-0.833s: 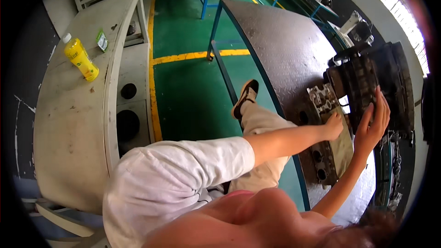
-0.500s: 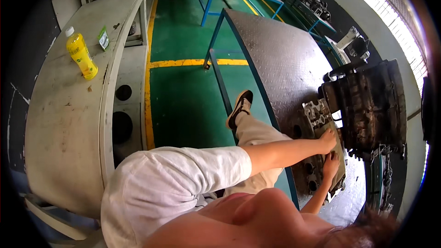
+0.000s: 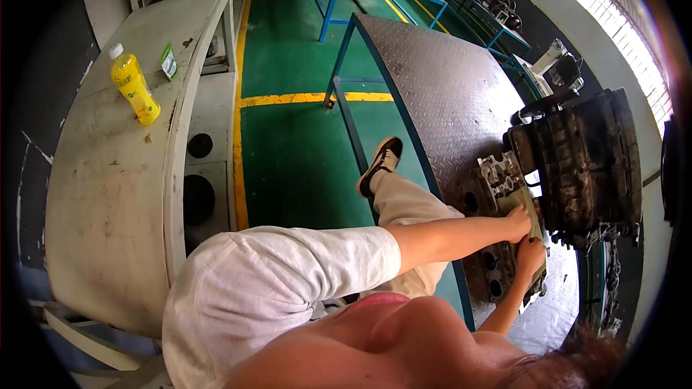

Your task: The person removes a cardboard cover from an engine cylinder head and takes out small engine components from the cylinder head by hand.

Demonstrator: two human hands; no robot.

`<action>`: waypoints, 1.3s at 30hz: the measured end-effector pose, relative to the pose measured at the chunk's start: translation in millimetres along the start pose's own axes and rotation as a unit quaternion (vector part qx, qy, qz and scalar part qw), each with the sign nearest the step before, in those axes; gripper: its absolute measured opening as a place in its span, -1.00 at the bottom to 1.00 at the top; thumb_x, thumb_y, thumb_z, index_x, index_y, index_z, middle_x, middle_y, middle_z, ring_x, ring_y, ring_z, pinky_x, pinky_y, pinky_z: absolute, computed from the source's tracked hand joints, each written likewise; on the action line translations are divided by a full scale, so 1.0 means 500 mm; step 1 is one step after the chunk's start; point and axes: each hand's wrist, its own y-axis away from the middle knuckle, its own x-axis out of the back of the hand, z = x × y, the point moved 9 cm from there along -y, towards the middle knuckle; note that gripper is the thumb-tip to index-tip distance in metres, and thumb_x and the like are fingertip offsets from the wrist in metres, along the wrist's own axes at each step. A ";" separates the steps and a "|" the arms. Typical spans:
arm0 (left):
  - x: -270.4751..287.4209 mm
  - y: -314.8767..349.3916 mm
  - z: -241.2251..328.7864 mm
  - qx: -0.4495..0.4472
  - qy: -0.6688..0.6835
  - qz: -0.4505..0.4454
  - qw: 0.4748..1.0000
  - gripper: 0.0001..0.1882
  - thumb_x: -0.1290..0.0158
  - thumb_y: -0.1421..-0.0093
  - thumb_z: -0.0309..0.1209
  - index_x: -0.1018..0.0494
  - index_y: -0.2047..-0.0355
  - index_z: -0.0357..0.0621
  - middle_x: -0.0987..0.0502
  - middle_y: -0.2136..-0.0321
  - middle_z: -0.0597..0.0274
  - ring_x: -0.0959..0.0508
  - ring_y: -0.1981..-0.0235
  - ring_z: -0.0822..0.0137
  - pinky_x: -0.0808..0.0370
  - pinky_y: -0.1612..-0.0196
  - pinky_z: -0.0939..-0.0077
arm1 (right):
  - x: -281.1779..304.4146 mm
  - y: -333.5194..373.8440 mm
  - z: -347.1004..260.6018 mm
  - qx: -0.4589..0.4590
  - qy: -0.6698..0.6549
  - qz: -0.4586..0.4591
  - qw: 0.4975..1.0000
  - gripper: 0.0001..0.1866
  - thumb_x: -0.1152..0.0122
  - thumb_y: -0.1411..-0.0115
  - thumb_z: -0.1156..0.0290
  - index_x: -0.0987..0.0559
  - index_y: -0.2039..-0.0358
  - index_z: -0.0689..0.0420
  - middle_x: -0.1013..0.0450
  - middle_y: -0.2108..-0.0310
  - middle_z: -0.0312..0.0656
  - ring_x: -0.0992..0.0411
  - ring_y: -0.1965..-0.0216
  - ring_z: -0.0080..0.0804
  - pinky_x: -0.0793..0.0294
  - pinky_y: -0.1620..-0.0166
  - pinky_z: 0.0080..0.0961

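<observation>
Tread-plate bench [image 3: 440,65] carries cylinder head [image 3: 504,256], long axis top-to-bottom, under my left hand [image 3: 518,224], mid-length, and right hand [image 3: 532,255] just beside, nearer lower end; both curled, can't tell what's gripped

Yellow bottle [image 3: 135,88] bears lettering (not clearly legible).

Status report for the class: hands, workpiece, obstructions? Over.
Left hand, right hand both at tan piece. Metal engine part beneath. Dark engine block close alongside.
</observation>
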 end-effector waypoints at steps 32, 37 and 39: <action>0.020 -0.019 -0.011 0.037 0.063 0.054 0.996 -0.73 -0.13 0.13 -0.24 -0.57 0.43 -0.12 -0.55 0.34 0.20 -0.42 0.11 0.20 -0.23 -0.05 0.27 | 0.022 0.033 -0.002 -0.024 0.033 0.121 0.992 -0.71 -0.11 0.04 0.24 -0.52 0.55 0.26 -0.43 0.53 0.13 -0.42 0.38 0.05 -0.43 0.33 -0.11; 0.024 -0.018 -0.017 0.044 0.038 0.035 0.998 -0.69 -0.14 0.12 -0.20 -0.57 0.41 -0.12 -0.55 0.32 0.21 -0.40 0.08 0.20 -0.19 -0.07 0.21 | 0.021 0.032 -0.011 -0.013 0.024 0.126 0.992 -0.73 -0.11 0.03 0.25 -0.52 0.54 0.25 -0.43 0.46 0.14 -0.41 0.35 0.08 -0.43 0.31 -0.09; 0.028 -0.014 -0.013 0.034 0.033 0.021 0.999 -0.69 -0.13 0.12 -0.21 -0.57 0.40 -0.12 -0.55 0.31 0.20 -0.40 0.07 0.19 -0.19 -0.06 0.21 | 0.015 0.036 -0.005 -0.015 0.025 0.113 0.993 -0.72 -0.10 0.01 0.23 -0.54 0.48 0.22 -0.43 0.46 0.13 -0.42 0.37 0.06 -0.43 0.30 -0.11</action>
